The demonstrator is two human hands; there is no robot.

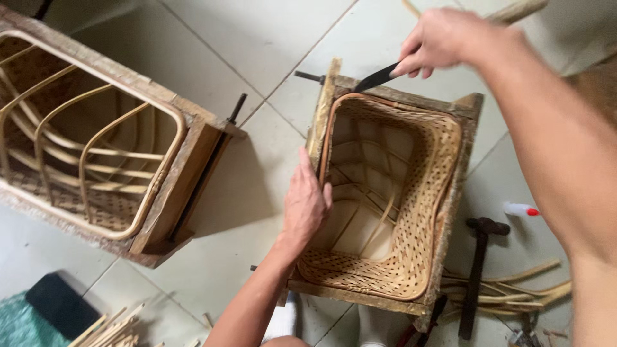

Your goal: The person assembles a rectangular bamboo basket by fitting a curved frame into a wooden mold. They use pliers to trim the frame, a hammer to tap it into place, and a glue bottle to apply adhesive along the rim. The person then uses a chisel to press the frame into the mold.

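Note:
A woven bamboo basket (418, 212) sits inside a square wooden frame mould (459, 186) on the tiled floor. My left hand (305, 205) grips the basket's left rim and the frame edge, fingers curled over the rim. Above the far left corner of the frame, my right hand (440, 42) holds a dark knife blade (376, 78), its tip resting at the basket's rim.
A second wooden frame (186, 167) with a basket skeleton of bent strips (83, 148) stands at the left. A hammer (479, 270), loose bamboo strips (514, 292) and a small white bottle with a red cap (519, 209) lie at the right. More strips (106, 331) lie at the bottom left.

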